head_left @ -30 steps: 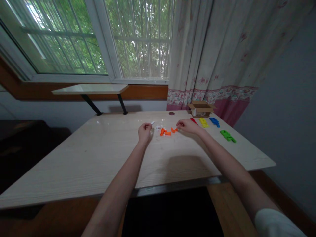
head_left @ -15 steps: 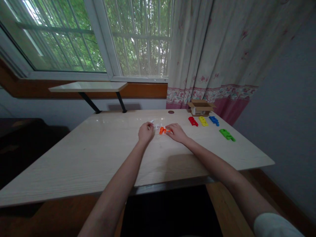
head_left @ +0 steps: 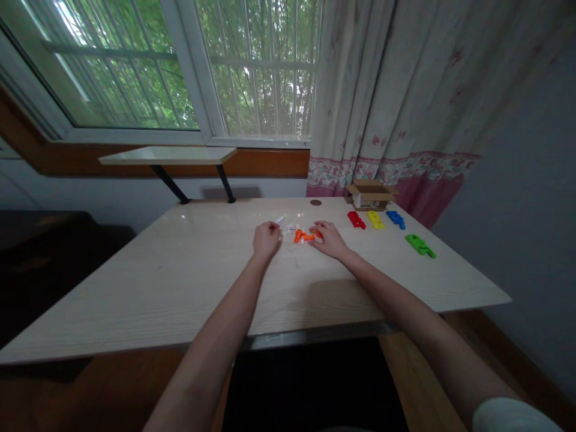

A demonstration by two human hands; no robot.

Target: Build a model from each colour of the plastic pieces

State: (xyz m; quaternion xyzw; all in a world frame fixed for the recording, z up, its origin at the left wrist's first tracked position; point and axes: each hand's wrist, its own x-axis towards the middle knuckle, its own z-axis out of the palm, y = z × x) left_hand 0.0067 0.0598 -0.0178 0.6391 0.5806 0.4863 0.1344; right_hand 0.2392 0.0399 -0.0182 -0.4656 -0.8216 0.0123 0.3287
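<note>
My left hand (head_left: 267, 240) rests on the pale wood-grain table (head_left: 135, 294) with its fingers curled, and a small white plastic piece (head_left: 280, 219) lies just beyond the fingertips. Between my hands sit several small white plastic pieces (head_left: 292, 229) and a cluster of orange plastic pieces (head_left: 303, 237). The fingertips of my right hand (head_left: 330, 240) are at the right end of the orange cluster. Whether either hand grips anything is too small to tell.
Red (head_left: 356, 220), yellow (head_left: 375, 219), blue (head_left: 395, 219) and green (head_left: 420, 245) plastic shapes lie in a loose row at the table's right. An open cardboard box (head_left: 371, 196) stands at the back edge, below a curtain (head_left: 387, 90).
My right hand has moved left from beside the red shape to the orange pieces, which now lie closer together. My left hand has barely moved.
</note>
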